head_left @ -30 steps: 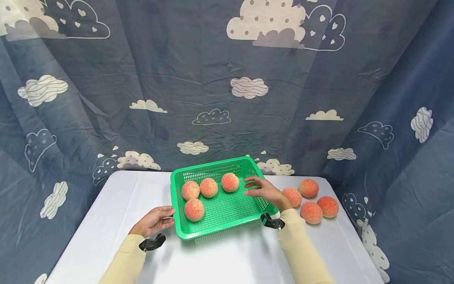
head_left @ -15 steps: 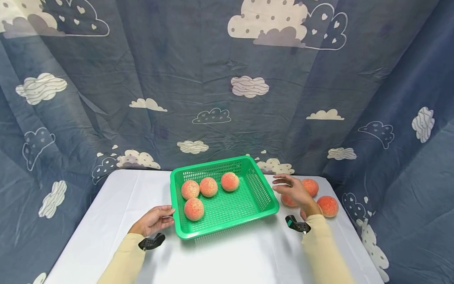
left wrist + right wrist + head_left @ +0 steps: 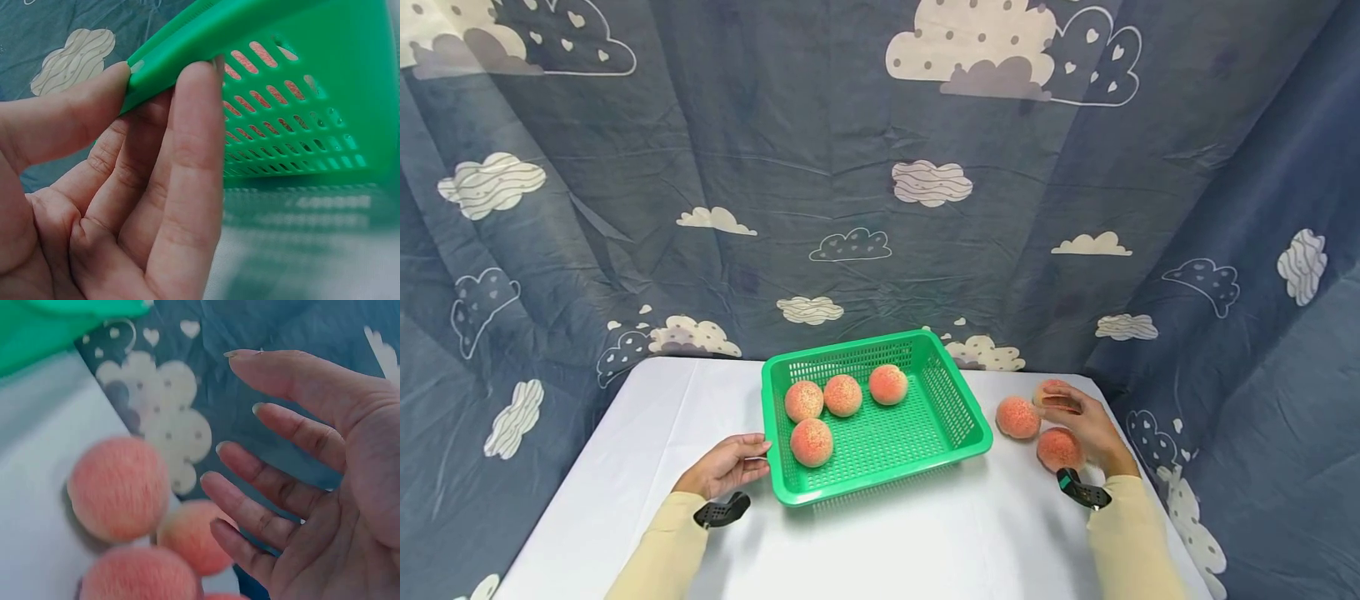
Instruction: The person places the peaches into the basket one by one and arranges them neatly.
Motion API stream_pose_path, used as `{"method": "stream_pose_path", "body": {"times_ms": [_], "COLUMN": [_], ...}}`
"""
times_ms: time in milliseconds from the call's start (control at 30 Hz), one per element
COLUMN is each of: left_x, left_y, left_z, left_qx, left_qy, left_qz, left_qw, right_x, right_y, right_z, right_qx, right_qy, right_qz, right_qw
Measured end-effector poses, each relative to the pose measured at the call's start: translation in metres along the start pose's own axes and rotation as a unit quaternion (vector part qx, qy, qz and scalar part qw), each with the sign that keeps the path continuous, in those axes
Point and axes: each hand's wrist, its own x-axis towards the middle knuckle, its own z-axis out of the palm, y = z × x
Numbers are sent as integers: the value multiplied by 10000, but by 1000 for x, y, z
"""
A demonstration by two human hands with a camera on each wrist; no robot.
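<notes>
A green plastic basket (image 3: 880,481) stands on the table, with peaches (image 3: 811,442) lying in its left and back part. My left hand (image 3: 727,468) holds the basket's left rim, thumb (image 3: 94,103) on the outer edge and fingertips under it in the left wrist view. To the right of the basket lie more peaches, among them a near one (image 3: 1060,449) and a left one (image 3: 1018,417). Over this group hovers my right hand (image 3: 1086,427), fingers spread and nothing in them. It partly covers the back peach (image 3: 197,537) in the head view.
A white cloth covers the table (image 3: 880,550). Behind and on both sides hangs a dark blue curtain (image 3: 850,183) with cloud prints. The basket's right wall (image 3: 951,392) stands between its inside and the loose peaches.
My right hand has moved right, from above the basket's right side to over the loose peaches. The left hand and the basket have stayed in place.
</notes>
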Motion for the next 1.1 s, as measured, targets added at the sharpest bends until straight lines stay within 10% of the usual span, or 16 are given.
{"method": "stream_pose_path", "body": {"times_ms": [1100], "left_x": [-2], "left_y": [0], "left_z": [2], "left_qx": [18], "left_qy": [63], "left_qz": [-2], "left_qw": [10000], "right_x": [-3], "right_y": [85], "right_z": [29], "right_qx": [-77], "right_qy": [347], "right_qz": [998], "right_qw": [9944]}}
